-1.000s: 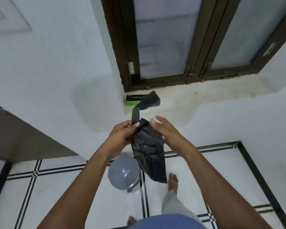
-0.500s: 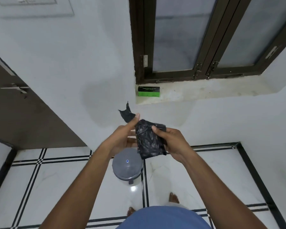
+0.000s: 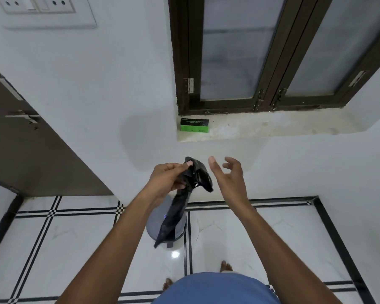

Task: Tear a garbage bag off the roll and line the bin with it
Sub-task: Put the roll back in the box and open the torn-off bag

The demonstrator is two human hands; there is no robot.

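The right hand (image 3: 229, 179) has let go, its grip now wide and empty; the left hand (image 3: 170, 179) alone pinches the garbage bag (image 3: 180, 207), dangling above the bin (image 3: 180, 229).

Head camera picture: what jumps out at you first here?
A crumpled black garbage bag dangles from the left hand at centre, while the right hand hangs open beside it. Directly below stands a grey lidded bin on the tiled floor; a green box sits on the window sill.
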